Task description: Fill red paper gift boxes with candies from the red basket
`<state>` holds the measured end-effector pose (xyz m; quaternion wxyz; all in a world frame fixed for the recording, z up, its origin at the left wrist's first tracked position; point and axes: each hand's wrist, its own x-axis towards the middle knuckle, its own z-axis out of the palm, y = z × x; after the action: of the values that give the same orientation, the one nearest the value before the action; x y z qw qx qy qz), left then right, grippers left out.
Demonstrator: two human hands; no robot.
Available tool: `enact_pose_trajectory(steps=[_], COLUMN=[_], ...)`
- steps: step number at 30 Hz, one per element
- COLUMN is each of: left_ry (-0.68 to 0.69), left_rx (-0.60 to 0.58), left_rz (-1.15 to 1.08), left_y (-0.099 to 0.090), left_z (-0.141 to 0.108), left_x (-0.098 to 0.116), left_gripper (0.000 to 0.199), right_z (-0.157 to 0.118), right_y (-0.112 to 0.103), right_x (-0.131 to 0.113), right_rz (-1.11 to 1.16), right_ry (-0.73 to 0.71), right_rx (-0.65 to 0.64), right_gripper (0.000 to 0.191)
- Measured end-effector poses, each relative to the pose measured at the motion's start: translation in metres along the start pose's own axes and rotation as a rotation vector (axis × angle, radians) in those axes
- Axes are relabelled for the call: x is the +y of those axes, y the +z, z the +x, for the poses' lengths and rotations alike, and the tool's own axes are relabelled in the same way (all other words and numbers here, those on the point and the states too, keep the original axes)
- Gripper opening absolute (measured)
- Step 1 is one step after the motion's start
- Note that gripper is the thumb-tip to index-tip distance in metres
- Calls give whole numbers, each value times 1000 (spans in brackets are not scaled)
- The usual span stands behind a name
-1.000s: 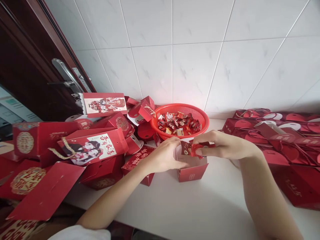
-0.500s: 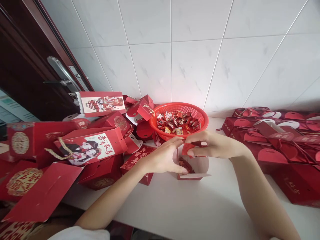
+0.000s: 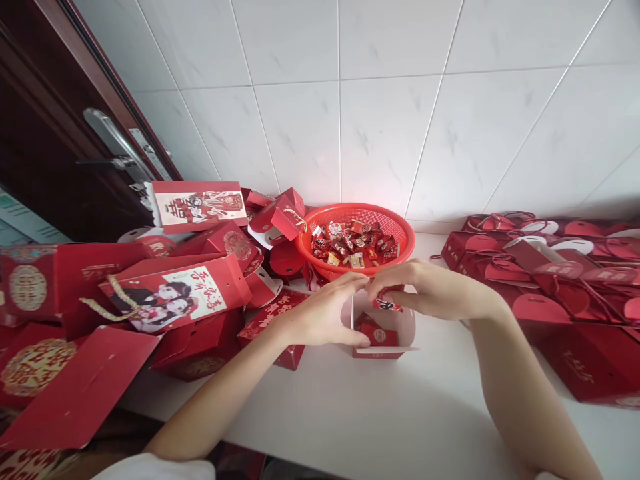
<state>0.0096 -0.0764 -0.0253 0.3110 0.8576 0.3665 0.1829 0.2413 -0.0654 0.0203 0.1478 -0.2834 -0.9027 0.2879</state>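
Observation:
A small open red gift box [image 3: 377, 355] with a pale inside stands on the table in front of me. My left hand [image 3: 327, 310] grips its left side, the thumb over the near rim and the fingers at the back. Inside lies a red packet [image 3: 384, 335] with a round emblem. Above the box, my right hand [image 3: 433, 287] pinches a red-wrapped candy [image 3: 389, 304] with dark and white lettering. Just behind both hands sits a red plastic basket [image 3: 356, 212] holding many wrapped candies [image 3: 353, 243].
Red gift boxes [image 3: 175, 297] with printed couples and rope handles are heaped on the left. Rows of red boxes [image 3: 585, 360] with cords line the right side. A tiled wall [image 3: 385, 133] rises behind the white table [image 3: 400, 413]; a dark door [image 3: 55, 120] is at upper left.
The red packet that was in my right hand now lies in the gift box. Another wrapped candy shows in my right fingers. My left hand has stayed on the box.

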Motion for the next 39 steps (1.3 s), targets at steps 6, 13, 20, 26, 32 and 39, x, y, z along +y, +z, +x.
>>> enact_pose_trajectory(steps=[6,13,20,26,32,39], left_ry=[-35,-39,-37,16,44,86], left_rx=[26,14,34,52,63,99], left_rz=[29,51,102,61,61,62], left_y=[1,0,-2,-4,-8,6], left_z=[0,-6,-6,8,13,6], left_x=[-7,-7,-11,-25,-27,-28], left_gripper=[91,90,89,80,79,79], right_z=[0,-15,-32,-37,-32,-38], right_y=[6,-5,6,7,6,7], right_x=[-4,-13,1,19,24,19], right_rz=[-106,-113,-129,-186,-170,-59], right_ry=[48,63,160,292,279,188], right_rx=[36,214,202,176,182,156], right_gripper=[29,21,21,26,26,22])
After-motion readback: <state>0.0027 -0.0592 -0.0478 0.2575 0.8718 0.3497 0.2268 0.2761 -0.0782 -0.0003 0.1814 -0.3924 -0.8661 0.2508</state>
